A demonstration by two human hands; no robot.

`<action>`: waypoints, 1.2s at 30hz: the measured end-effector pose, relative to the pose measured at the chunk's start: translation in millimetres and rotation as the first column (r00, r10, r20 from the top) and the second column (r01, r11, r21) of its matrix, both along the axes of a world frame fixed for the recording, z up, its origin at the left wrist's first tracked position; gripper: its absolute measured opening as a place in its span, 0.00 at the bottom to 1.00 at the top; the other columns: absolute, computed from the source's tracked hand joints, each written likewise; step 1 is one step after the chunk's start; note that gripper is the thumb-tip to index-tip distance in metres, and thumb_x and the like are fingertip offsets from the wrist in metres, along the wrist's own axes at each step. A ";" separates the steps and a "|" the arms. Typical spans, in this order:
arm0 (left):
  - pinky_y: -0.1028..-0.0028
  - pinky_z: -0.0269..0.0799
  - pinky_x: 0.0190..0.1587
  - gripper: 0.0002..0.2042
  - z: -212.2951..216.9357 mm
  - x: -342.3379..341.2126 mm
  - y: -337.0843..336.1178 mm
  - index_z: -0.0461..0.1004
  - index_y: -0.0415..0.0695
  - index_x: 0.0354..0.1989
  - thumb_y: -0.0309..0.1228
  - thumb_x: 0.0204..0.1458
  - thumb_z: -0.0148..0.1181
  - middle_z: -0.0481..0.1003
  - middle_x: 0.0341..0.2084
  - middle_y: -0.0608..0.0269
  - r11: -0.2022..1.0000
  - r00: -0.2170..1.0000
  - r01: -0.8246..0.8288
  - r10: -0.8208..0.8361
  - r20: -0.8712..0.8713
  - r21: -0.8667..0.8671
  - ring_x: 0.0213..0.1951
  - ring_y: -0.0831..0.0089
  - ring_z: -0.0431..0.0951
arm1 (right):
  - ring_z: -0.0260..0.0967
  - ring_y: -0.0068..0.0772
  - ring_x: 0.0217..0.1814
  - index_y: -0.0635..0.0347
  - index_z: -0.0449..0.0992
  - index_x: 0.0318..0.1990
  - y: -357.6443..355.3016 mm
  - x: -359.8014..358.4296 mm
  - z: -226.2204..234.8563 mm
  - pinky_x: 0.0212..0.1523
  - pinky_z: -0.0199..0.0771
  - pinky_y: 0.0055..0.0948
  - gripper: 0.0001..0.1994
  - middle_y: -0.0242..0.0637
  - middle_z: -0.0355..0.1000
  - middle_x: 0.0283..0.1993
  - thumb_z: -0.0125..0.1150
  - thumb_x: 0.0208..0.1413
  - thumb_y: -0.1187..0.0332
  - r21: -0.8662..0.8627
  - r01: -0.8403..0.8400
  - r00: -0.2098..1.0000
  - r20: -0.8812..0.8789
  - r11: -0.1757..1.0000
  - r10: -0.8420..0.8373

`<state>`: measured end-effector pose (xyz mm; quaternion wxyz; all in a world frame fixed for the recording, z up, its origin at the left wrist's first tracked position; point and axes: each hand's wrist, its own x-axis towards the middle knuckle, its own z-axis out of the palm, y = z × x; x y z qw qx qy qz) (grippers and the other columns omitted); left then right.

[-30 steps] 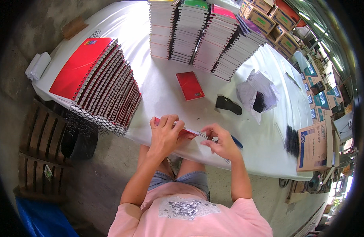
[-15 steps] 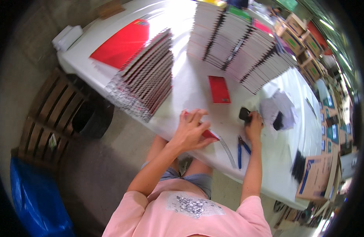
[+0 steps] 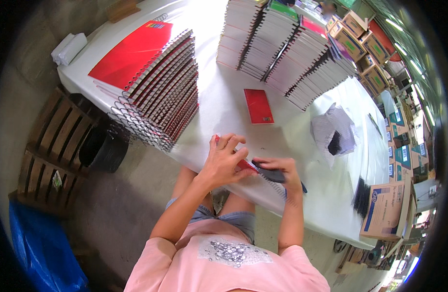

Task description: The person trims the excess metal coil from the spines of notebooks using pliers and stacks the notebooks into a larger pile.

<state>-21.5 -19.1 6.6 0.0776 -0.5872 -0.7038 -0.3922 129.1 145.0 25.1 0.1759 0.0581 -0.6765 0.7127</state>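
Note:
Near the front edge of the table, my left hand (image 3: 223, 163) is closed around a small red notebook (image 3: 247, 167), its fingers hiding most of the cover. A thin spiral wire (image 3: 272, 186) runs out from the notebook's end along the table edge. My right hand (image 3: 291, 176) grips a flat black object (image 3: 271, 175) of unclear kind, close against that end of the notebook. Under the right hand, pliers (image 3: 304, 188) show only a blue handle tip. Another small red notebook (image 3: 258, 107) lies flat farther back.
A tall stack of red spiral notebooks (image 3: 161, 90) stands at the left. Several notebook stacks (image 3: 277, 51) line the back. To the right are a crumpled plastic bag (image 3: 326, 127), a bundle of black wires (image 3: 361, 197) and a cardboard box (image 3: 383, 209).
My right hand has brought the black object leftward, from beside the plastic bag to the notebook's end, and now covers most of the pliers. My left hand keeps its hold on the notebook.

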 end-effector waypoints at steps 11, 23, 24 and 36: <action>0.55 0.55 0.47 0.22 -1.8 -5.2 1.5 0.70 0.48 0.27 0.50 0.29 0.69 0.62 0.48 0.60 0.999 1.000 0.005 -0.005 0.003 0.048 0.49 0.60 0.60 | 0.74 0.36 0.45 0.65 0.79 0.38 -3.2 -4.4 24.0 0.50 0.70 0.26 0.21 0.45 0.75 0.44 0.48 0.34 0.88 0.068 -0.065 0.993 -0.092 0.996 0.071; 0.59 0.63 0.47 0.27 -11.4 -20.6 12.0 0.68 0.45 0.28 0.40 0.19 0.77 0.53 0.52 0.54 0.988 0.968 -0.024 -0.016 0.252 0.153 0.45 0.55 0.60 | 0.73 0.36 0.44 0.63 0.79 0.39 -19.7 -18.1 30.3 0.46 0.70 0.25 0.23 0.48 0.75 0.42 0.46 0.33 0.88 -0.099 0.087 0.993 -0.071 0.991 -0.094; 0.59 0.63 0.47 0.27 -14.9 -18.7 16.4 0.68 0.45 0.28 0.40 0.19 0.77 0.53 0.52 0.54 0.989 0.966 -0.011 -0.028 0.257 0.151 0.45 0.55 0.60 | 0.73 0.36 0.44 0.63 0.79 0.39 -15.8 -18.1 26.2 0.46 0.70 0.25 0.23 0.48 0.75 0.42 0.46 0.33 0.88 -0.101 0.101 0.992 -0.065 0.990 -0.108; 0.64 0.68 0.39 0.37 -32.5 -25.0 28.5 0.59 0.47 0.36 0.35 0.16 0.79 0.52 0.43 0.55 0.982 0.856 0.012 -0.109 0.505 0.190 0.42 0.62 0.60 | 0.74 0.30 0.41 0.63 0.79 0.37 -3.7 -32.0 17.5 0.44 0.71 0.25 0.19 0.42 0.77 0.37 0.50 0.35 0.89 0.094 0.315 0.947 0.029 0.944 -0.319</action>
